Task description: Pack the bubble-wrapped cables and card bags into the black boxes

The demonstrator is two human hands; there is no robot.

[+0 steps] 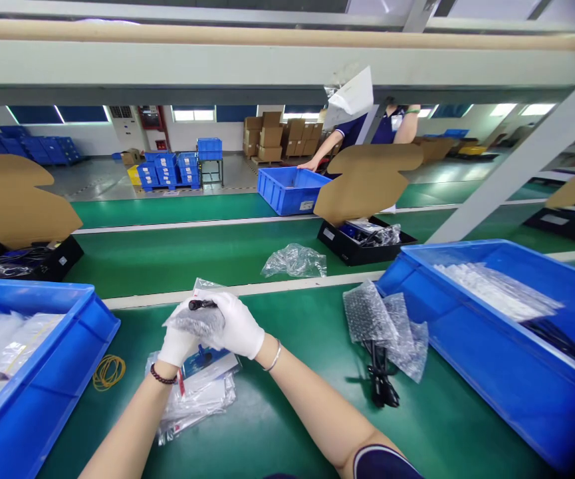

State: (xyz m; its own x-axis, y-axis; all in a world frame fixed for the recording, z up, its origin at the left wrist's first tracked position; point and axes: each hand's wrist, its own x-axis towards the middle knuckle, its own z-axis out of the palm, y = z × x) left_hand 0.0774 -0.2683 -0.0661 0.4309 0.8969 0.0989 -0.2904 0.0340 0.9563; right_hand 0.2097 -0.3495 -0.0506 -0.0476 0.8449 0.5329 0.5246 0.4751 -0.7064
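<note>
Both my hands wear white gloves and are together above the green bench. My left hand point(180, 339) is wrapped round the left side of a clear plastic bag point(198, 320) with a black plug end point(201, 304) at its top. My right hand point(238, 324) grips the same bag from the right, its fingers near the plug end. Below them lies a pile of flat plastic packets point(202, 399) with a printed blue and white sheet. Yellow rubber bands point(109, 372) lie left of the pile.
Blue bins point(481, 346) stand right and left. Bubble wrap point(371, 313) and black cables point(381, 379) lie near the right bin. Beyond are a crumpled bag point(294, 261), open black boxes point(361, 249) and a person's hand on a blue crate point(292, 193).
</note>
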